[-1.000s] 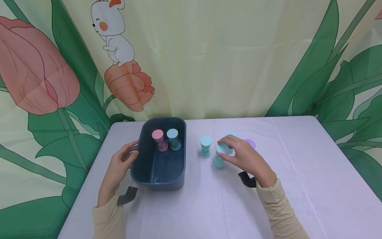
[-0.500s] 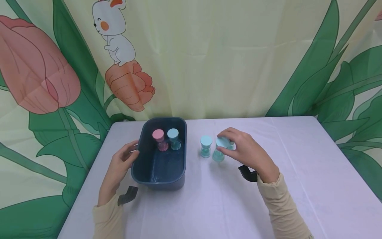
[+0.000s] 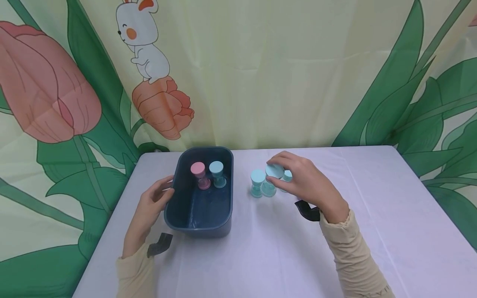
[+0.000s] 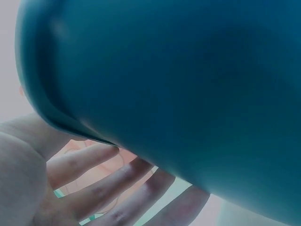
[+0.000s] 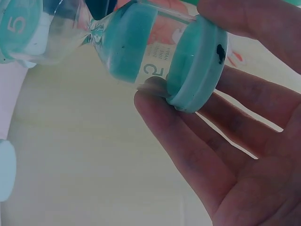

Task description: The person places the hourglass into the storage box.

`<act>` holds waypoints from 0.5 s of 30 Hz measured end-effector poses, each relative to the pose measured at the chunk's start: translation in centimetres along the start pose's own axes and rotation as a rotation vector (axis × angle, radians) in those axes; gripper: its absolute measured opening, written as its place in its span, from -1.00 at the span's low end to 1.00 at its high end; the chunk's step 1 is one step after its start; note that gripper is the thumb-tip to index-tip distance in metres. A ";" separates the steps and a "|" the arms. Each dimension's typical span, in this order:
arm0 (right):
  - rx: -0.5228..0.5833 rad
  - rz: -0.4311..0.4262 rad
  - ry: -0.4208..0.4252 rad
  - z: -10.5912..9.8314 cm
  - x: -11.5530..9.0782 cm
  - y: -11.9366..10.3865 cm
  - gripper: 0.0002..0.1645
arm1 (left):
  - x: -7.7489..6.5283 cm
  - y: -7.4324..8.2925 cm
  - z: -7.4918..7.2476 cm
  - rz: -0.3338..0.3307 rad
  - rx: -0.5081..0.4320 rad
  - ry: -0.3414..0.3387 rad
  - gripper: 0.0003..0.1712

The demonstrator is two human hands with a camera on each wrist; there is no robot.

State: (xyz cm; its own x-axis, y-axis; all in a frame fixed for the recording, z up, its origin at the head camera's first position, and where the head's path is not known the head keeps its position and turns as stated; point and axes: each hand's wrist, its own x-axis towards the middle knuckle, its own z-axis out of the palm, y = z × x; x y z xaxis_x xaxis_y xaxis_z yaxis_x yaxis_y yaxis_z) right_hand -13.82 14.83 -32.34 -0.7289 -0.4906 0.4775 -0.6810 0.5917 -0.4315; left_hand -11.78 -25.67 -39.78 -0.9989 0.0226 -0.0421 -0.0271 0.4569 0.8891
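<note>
My right hand (image 3: 307, 178) pinches a teal sand timer (image 3: 274, 171) by its top cap, thumb on one side and fingers on the other. A "5" shows on the teal sand timer (image 5: 141, 52) in the right wrist view. Close on its left stands another teal timer (image 3: 257, 177); a third teal timer (image 3: 287, 175) is partly hidden behind my fingers. My left hand (image 3: 147, 209) rests against the left side of a dark blue bin (image 3: 169, 223). Nearly straight fingers (image 4: 110, 188) touch the outer wall in the left wrist view.
Inside the bin, toward its far end, a pink sand timer (image 3: 198, 169) and a light blue one (image 3: 217, 169) stand upright. The table (image 3: 253, 256) has a white cloth. A printed curtain (image 3: 261, 82) hangs behind its far edge.
My right hand has moved slightly away and to the left with the teal timer, bringing it closer to its left neighbour. A purple cap is now hidden. My left hand stays at the bin.
</note>
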 end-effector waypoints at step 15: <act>0.028 -0.046 0.034 0.3 1.3 -1.1 -0.67 | 0.0 0.2 0.1 -0.016 -0.002 0.000 -0.36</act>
State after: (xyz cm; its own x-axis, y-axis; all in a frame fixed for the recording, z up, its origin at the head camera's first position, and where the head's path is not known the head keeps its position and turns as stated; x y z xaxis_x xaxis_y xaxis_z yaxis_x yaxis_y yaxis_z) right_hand -14.02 13.39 -31.47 -0.6941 -0.4949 0.5228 -0.7160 0.5506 -0.4293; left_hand -11.76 -25.52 -39.63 -0.9983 0.0153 -0.0558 -0.0428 0.4551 0.8894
